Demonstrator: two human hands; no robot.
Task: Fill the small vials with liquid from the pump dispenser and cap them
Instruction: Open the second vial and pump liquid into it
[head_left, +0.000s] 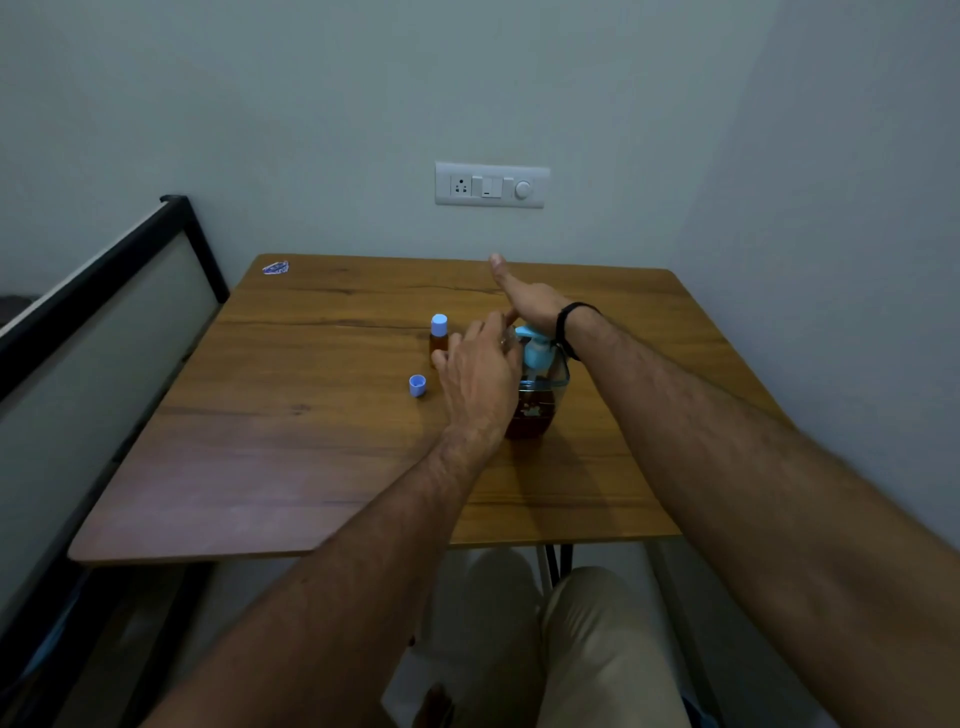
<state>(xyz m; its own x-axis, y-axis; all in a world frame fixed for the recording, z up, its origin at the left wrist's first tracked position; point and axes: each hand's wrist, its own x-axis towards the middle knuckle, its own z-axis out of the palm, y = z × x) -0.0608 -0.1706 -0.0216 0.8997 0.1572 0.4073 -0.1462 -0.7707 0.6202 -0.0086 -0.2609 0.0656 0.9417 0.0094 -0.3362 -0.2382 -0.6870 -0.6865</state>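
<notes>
Sitting against a pale grey-green wall, with a white switch plate (491, 185) mounted above its far edge – wooden table (311, 457). Leaning along the left side: a black-framed panel (104, 291). Lying at the table's far left corner: a small blue-and-white scrap (276, 267), too small to make out. Lying loose on the wood left of the hands: a blue cap (417, 385), open end facing the camera. Standing upright just behind it: a capped vial (439, 335), brown with liquid, blue top on. Reaching in from below: left hand (480, 376), fingers curling toward the dispenser's spout around something clear – hardly visible, so not possible to say whether a vial is being gripped. Standing near the table's middle: pump dispenser (535, 395), clear body holding dark brown liquid in its lower part, light blue pump head on top. Pressing down on that pump head with the heel of the palm: right hand (524, 299), fingers straight and spread, thumb pointing toward the wall. Circling the right wrist: a black band (566, 325). Showing beneath the table's near edge: knees in beige trousers (597, 649).
</notes>
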